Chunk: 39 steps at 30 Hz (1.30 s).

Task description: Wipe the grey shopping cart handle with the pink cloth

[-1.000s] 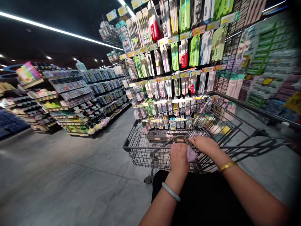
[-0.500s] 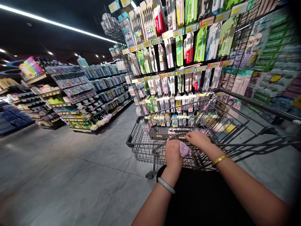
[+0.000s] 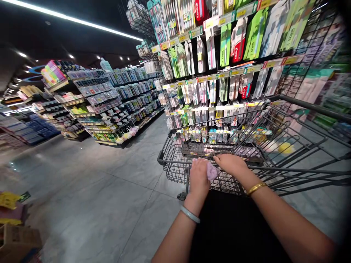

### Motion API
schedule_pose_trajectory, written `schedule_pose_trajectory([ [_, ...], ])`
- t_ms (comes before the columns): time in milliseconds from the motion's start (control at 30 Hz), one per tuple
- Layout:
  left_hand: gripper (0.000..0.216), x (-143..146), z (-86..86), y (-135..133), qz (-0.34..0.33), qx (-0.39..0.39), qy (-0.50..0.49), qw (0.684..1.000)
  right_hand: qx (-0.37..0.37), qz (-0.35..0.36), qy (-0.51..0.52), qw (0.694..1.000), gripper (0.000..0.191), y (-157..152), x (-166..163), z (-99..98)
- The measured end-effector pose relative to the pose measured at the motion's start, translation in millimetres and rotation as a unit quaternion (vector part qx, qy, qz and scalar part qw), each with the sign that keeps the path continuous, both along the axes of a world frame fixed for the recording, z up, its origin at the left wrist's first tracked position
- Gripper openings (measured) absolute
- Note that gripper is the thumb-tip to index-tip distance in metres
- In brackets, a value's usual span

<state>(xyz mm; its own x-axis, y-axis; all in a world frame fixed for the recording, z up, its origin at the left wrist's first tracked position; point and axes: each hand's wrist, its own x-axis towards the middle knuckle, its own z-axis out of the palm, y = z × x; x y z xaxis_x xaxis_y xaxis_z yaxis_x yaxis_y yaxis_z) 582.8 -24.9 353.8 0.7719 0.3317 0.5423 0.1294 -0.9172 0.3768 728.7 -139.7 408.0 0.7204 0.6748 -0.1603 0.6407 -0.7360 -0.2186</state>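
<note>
Left hand (image 3: 199, 173), pale bangle (image 3: 190, 214) at wrist, grip closed around a lilac fluffy fabric bundle (image 3: 212, 171) at the near side of a dark grey wire-mesh shopping cart (image 3: 161, 159). Right hand (image 3: 231, 163), gold bracelet (image 3: 256, 188), curled beside it; can't tell if it holds anything. Cart stands on grey floor (image 3: 109, 204), near packaged toothbrushes (image 3: 225, 45).

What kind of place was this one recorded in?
Most likely a supermarket or similar self-service store: there's a wire shopping cart in front of the person, a rack of what look like packaged toothbrushes with price labels, and more stocked shelves beyond.
</note>
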Motion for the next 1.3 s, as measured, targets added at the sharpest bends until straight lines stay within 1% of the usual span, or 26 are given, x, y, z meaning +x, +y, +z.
schedule_pose_trajectory([
  [33,0.054,-0.5,-0.3,-0.1,-0.034,0.011,0.003,0.999,-0.002,0.001,-0.001,1.000,0.058,-0.2,0.3,0.0],
  [67,0.052,-2.6,0.9,3.6,-0.049,0.008,0.003,0.999,-0.003,0.003,-0.001,1.000,0.058,-0.6,0.6,0.2],
  [100,0.047,-6.1,3.2,10.8,-0.045,-0.009,0.001,0.999,-0.003,0.004,0.000,1.000,0.058,-1.2,0.8,0.3],
  [133,0.041,-10.7,6.1,20.4,-0.025,-0.034,-0.005,0.999,-0.004,0.005,0.002,1.000,0.059,-1.7,0.9,0.6],
  [200,0.033,-20.0,10.0,40.6,0.047,-0.086,-0.026,0.995,-0.006,0.001,0.005,1.000,0.059,-2.0,0.8,1.0],
  [267,0.031,-24.9,7.6,51.1,0.105,-0.108,-0.057,0.987,-0.006,-0.005,0.004,1.000,0.058,-1.6,0.0,1.2],
  [300,0.031,-25.0,3.9,50.6,0.116,-0.103,-0.068,0.986,-0.005,-0.005,0.003,1.000,0.058,-1.3,-0.5,1.1],
  [333,0.032,-23.7,-0.9,46.7,0.111,-0.087,-0.071,0.987,-0.002,-0.003,0.000,1.000,0.058,-1.1,-1.1,1.1],
  [367,0.034,-21.5,-5.8,40.7,0.091,-0.061,-0.068,0.992,0.002,0.001,-0.005,1.000,0.059,-1.1,-1.7,1.1],
  [433,0.042,-17.0,-12.1,29.2,0.029,0.009,-0.047,0.998,0.007,0.009,-0.015,1.000,0.059,-1.8,-2.8,1.7],
  [467,0.045,-15.9,-12.0,27.0,-0.007,0.043,-0.031,0.999,0.007,0.009,-0.016,1.000,0.060,-2.5,-3.3,2.4],
  [533,0.044,-17.8,-4.9,34.3,-0.060,0.081,0.003,0.995,0.003,0.006,-0.013,1.000,0.059,-4.0,-4.1,4.4],
  [600,0.039,-24.8,6.4,55.0,-0.079,0.064,0.029,0.994,-0.001,0.002,-0.006,1.000,0.059,-5.7,-4.2,6.2],
  [667,0.034,-33.6,13.3,78.1,-0.054,0.007,0.025,0.998,0.002,0.002,-0.003,1.000,0.059,-7.3,-3.1,6.5],
  [700,0.032,-37.0,13.2,86.5,-0.025,-0.018,0.010,0.999,0.002,0.001,-0.002,1.000,0.059,-7.9,-2.2,6.0],
  [767,0.033,-40.2,5.4,91.8,0.025,-0.029,-0.025,0.999,0.001,0.000,-0.002,1.000,0.058,-7.8,-0.6,4.7],
  [833,0.041,-37.6,-7.6,81.6,0.047,0.005,-0.050,0.998,-0.003,0.002,-0.006,1.000,0.058,-2.8,-1.8,5.1],
  [900,0.047,-30.6,-17.7,63.5,0.034,0.043,-0.052,0.997,-0.005,0.015,0.002,1.000,0.058,10.3,-8.3,9.0],
  [967,0.047,-23.1,-19.5,48.4,0.015,0.058,-0.038,0.997,-0.001,0.051,0.023,0.998,0.057,30.9,-20.7,14.9],
  [1033,0.045,-20.2,-13.3,45.8,-0.003,0.058,-0.021,0.998,0.011,0.097,0.034,0.995,0.055,53.7,-35.9,18.7],
  [1100,0.043,-25.4,-3.4,58.4,-0.018,0.043,0.001,0.999,0.017,0.121,0.033,0.992,0.057,70.9,-48.9,16.9],
  [1167,0.038,-36.9,5.2,80.5,-0.010,0.007,0.018,1.000,0.011,0.120,0.013,0.993,0.066,78.6,-56.1,9.4],
  [1233,0.032,-48.5,8.2,100.6,0.040,-0.034,0.011,0.999,0.009,0.116,-0.017,0.993,0.074,78.5,-57.8,-0.5],
  [1300,0.030,-54.7,3.3,108.6,0.098,-0.056,-0.019,0.993,0.018,0.115,-0.043,0.992,0.074,75.4,-57.0,-8.5],
])
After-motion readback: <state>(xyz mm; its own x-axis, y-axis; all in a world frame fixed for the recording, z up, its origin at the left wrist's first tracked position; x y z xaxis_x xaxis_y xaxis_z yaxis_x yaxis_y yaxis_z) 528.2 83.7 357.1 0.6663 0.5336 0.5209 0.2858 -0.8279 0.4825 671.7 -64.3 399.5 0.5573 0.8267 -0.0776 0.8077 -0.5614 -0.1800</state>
